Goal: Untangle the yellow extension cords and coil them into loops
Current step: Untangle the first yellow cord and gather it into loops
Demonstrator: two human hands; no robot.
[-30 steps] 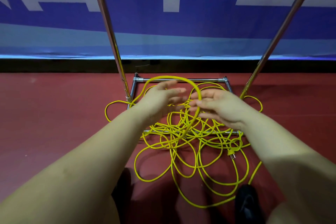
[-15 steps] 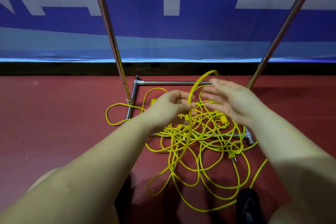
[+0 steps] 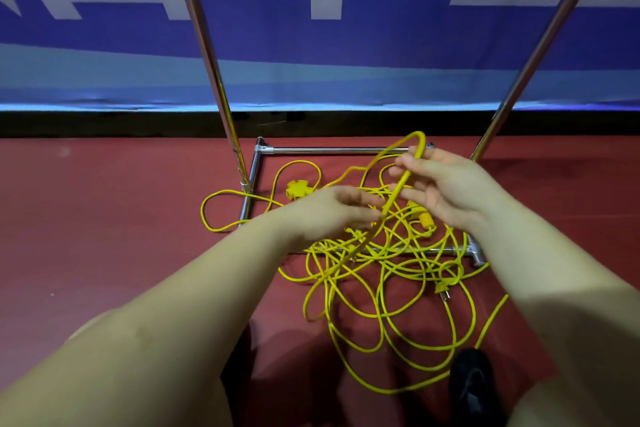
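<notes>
My right hand [image 3: 446,191] held a raised bend of yellow cord [image 3: 398,191]: the cord passed between thumb and fingers near its top, where it arched over and fell away on both sides. The other fingers were loosely spread. My left hand [image 3: 332,215] sat just beside the same strand lower down, fingers half curled toward it; whether they actually gripped it I could not tell, as the frame was blurred there.

Progress, in my judgement, was at an early stage. No finished coil was visible. The bulk of the yellow extension cords [image 3: 388,274] lay in a crossed heap on the red floor [image 3: 104,236], draped over the front bar of a chrome rack base [image 3: 332,150]. A plug [image 3: 443,289] and a multi-outlet end [image 3: 297,190] lay within the heap, and one loose loop [image 3: 221,211] trailed outside the frame to the left. Untangling and all coiling remained.

Containers: none observed; nothing held the cords but the floor and the rack base.
</notes>
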